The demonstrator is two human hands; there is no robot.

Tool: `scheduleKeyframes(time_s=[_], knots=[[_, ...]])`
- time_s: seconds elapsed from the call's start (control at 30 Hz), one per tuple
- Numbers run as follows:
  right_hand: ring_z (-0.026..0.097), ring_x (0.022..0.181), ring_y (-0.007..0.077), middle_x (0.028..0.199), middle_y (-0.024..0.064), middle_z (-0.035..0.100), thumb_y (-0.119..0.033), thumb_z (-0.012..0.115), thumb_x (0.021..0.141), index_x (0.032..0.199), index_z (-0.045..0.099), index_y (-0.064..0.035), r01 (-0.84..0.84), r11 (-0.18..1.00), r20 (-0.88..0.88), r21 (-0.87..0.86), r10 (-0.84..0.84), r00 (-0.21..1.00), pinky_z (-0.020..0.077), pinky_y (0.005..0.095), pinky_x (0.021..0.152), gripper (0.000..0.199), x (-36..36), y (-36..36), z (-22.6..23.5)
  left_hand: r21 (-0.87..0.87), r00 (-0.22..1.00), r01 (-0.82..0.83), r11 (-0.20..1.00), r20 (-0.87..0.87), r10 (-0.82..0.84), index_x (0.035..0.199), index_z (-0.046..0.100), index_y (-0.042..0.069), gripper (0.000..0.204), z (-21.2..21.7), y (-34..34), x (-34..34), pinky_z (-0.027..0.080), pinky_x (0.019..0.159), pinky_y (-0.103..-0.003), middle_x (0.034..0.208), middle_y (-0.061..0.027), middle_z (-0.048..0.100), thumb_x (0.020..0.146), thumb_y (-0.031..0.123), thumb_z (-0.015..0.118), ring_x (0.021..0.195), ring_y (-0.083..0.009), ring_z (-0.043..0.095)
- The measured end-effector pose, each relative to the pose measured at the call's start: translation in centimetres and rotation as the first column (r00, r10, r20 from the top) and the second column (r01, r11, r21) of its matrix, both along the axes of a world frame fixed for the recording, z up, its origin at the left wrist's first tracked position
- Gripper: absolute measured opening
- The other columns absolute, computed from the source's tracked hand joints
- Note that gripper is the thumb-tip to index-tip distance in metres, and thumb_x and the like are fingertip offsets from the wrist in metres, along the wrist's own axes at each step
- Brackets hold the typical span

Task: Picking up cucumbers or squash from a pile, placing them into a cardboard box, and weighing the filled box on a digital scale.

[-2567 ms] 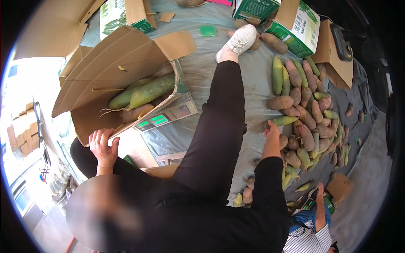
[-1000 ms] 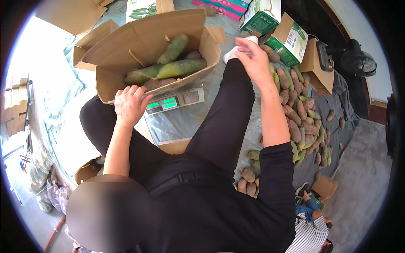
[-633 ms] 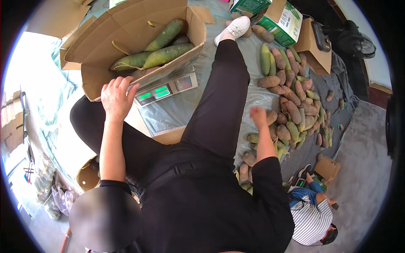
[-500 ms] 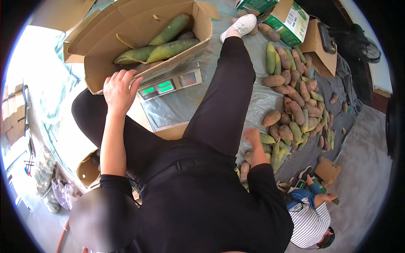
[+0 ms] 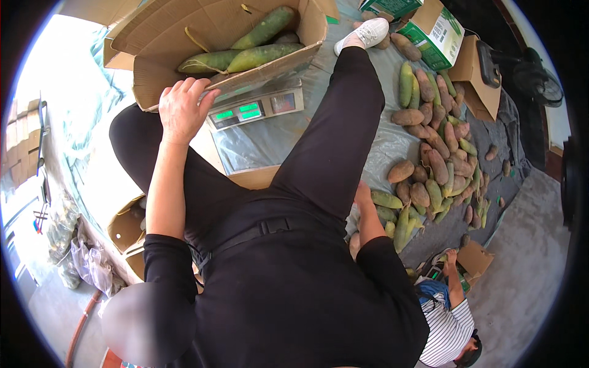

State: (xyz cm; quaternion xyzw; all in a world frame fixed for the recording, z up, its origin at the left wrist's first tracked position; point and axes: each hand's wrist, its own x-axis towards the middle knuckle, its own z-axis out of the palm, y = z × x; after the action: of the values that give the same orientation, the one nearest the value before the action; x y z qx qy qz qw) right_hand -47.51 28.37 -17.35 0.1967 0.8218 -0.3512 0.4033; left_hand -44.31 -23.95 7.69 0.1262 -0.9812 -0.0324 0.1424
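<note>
My left hand grips the near edge of an open cardboard box that stands on a digital scale with green lit displays. Several long green fruits lie in the box. My right hand is low at my right side, mostly hidden behind my thigh, beside green fruits at the near end of a pile. The pile of green and brown fruits spreads over a grey plastic sheet to my right. My legs in black trousers stretch forward.
Green and white cartons and a brown box stand at the back right, a fan beyond them. Another person in a striped shirt crouches at the lower right. Bags and a box lie at the left.
My right hand has come back from reaching forward near my foot and dropped to the fruits at my right side. My left hand stays on the box edge.
</note>
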Motion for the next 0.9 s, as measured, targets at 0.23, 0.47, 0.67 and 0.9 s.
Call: scheduleKeyframes(time_s=[0.23, 0.47, 0.67, 0.9], knots=[[0.057, 0.059, 0.0141, 0.076, 0.0028, 0.062, -0.013, 0.052, 0.089, 0.105, 0.060, -0.0046, 0.255, 0.915, 0.013, -0.313, -0.265, 0.964, 0.0445, 0.0295, 0.050, 0.021, 0.2, -1.7, -1.2, 0.035, 0.999, -0.014, 0.999, 0.034, 0.013, 0.092, 0.065, 0.011, 0.023, 0.0, 0.1, 0.1, 0.043, 0.072, -0.039, 0.080, -0.0049, 0.062, 0.084, 0.032, 0.063, 0.082, -0.0249, 0.060], [0.060, 0.076, 0.0154, 0.085, 0.0023, 0.065, -0.027, 0.057, 0.088, 0.102, 0.062, -0.0040, 0.487, 0.746, 0.212, -0.455, -0.441, 0.872, 0.0489, 0.0316, 0.063, 0.027, 2.0, -0.5, -5.2, -0.026, 0.999, -0.026, 0.999, 0.019, 0.027, 0.090, 0.066, 0.014, 0.027, -0.4, -0.3, 0.2, 0.045, 0.069, -0.038, 0.080, -0.0021, 0.062, 0.081, 0.039, 0.065, 0.080, -0.0213, 0.061], [0.060, 0.077, 0.0154, 0.085, 0.0022, 0.065, -0.027, 0.058, 0.088, 0.102, 0.063, -0.0047, 0.323, 0.882, 0.236, -0.342, -0.252, 0.938, 0.0490, 0.0317, 0.064, 0.027, 1.8, 0.2, -3.4, 0.032, 1.000, -0.011, 0.999, -0.015, 0.011, 0.087, 0.065, 0.014, 0.025, -0.5, -0.8, 0.6, 0.045, 0.072, -0.039, 0.081, -0.0027, 0.061, 0.080, 0.038, 0.065, 0.083, -0.0222, 0.061], [0.060, 0.078, 0.0154, 0.086, 0.0020, 0.065, -0.027, 0.058, 0.088, 0.102, 0.063, -0.0055, 0.243, 0.931, 0.317, -0.273, -0.152, 0.936, 0.0492, 0.0318, 0.066, 0.026, 0.6, 1.6, -0.3, 0.100, 0.999, 0.014, 0.995, 0.035, -0.018, 0.098, 0.064, 0.015, 0.030, 0.3, -1.1, 1.5, 0.043, 0.076, -0.037, 0.084, -0.0009, 0.060, 0.083, 0.041, 0.061, 0.087, -0.0196, 0.060]])
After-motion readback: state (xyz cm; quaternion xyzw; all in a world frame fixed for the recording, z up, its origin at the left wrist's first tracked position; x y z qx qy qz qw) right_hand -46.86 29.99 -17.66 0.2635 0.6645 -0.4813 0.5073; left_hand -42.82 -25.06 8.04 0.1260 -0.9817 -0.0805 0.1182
